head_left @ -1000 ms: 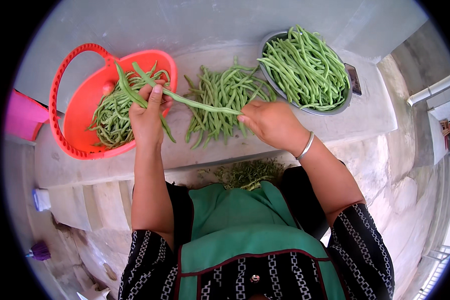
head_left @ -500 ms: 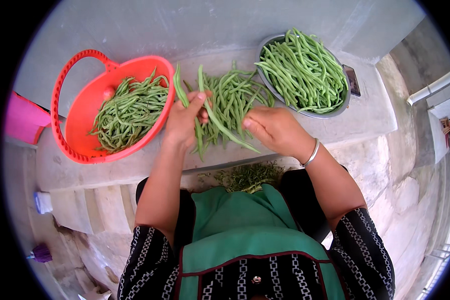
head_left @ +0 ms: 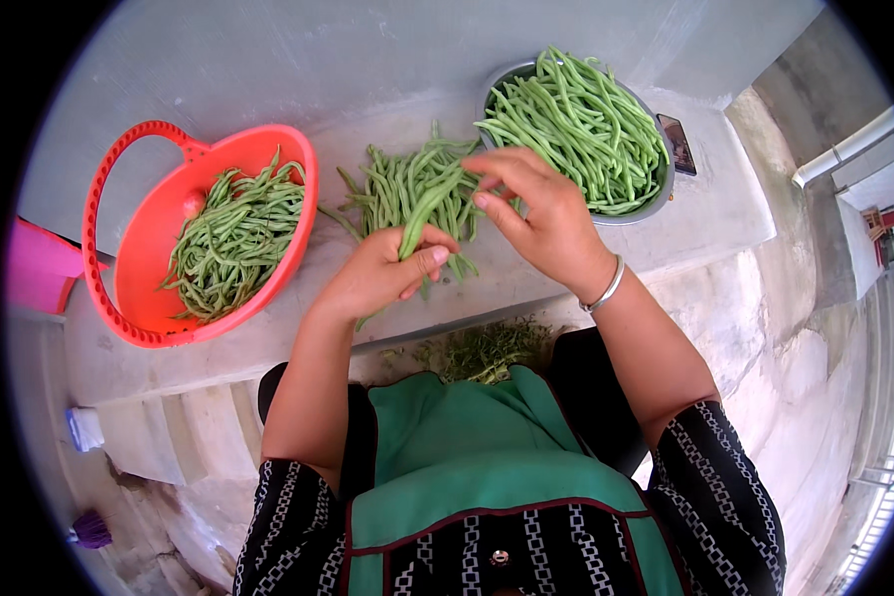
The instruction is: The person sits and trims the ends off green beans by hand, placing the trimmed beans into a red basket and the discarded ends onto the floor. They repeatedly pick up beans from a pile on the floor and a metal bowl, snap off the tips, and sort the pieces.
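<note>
My left hand (head_left: pixel 392 270) is closed around a couple of green beans (head_left: pixel 429 207), which point up and to the right from its fingers. By their far tips is my right hand (head_left: pixel 546 219), wearing a silver bangle; its thumb and curved fingers are apart, with nothing visible between them. Under and beyond both hands, a loose pile of green beans (head_left: pixel 397 189) lies on the concrete ledge (head_left: pixel 358 353). At the far right, a grey bowl (head_left: pixel 663 194) is heaped with long, pale green beans (head_left: pixel 576 129).
A red handled basket (head_left: pixel 139 268) on the left holds thinner, darker beans (head_left: pixel 238 238) and a small round red thing (head_left: pixel 194 204). A phone (head_left: pixel 676 146) lies beside the bowl. Bean trimmings (head_left: pixel 487 350) lie below the ledge's front edge. A grey wall (head_left: pixel 368 60) stands behind.
My left hand has come lower and nearer, its beans now tilting right. My right hand has lifted slightly away from me and its fingers have opened. The view has shifted a little.
</note>
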Available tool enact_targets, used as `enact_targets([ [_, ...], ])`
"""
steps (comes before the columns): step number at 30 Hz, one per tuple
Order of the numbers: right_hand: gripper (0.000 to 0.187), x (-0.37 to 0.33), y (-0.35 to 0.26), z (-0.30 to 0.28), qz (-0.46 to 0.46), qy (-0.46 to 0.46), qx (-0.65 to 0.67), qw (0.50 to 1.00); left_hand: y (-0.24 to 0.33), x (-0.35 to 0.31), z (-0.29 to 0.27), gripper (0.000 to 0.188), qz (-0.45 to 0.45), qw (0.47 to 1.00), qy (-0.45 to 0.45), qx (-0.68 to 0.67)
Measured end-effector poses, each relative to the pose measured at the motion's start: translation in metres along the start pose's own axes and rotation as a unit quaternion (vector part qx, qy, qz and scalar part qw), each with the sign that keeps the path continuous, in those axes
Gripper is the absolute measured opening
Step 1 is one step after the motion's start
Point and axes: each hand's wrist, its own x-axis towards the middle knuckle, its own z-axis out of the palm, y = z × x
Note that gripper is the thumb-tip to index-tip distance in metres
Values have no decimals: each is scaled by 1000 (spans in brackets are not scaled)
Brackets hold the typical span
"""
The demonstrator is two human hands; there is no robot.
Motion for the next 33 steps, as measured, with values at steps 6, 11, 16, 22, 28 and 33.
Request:
enact_targets([
  [6,18,-3,5,1,-58,-55,-57,995,0,-10,4,20,14,998,40,39],
  [11,15,-12,-7,4,-44,-137,-76,987,-3,-13,12,21,143,974,136,113],
  [16,16,-12,-10,-1,-89,-167,-112,975,13,-28,13,19,119,965,125,198],
  [22,13,-15,-19,5,-105,-137,-92,981,11,-38,10,19,171,940,148,257],
  [28,14,-14,-36,16,-74,8,23,997,9,-47,15,18,171,969,172,46],
  [33,9,-9,-46,22,-47,67,91,992,33,-56,37,19,174,959,225,-17],
])
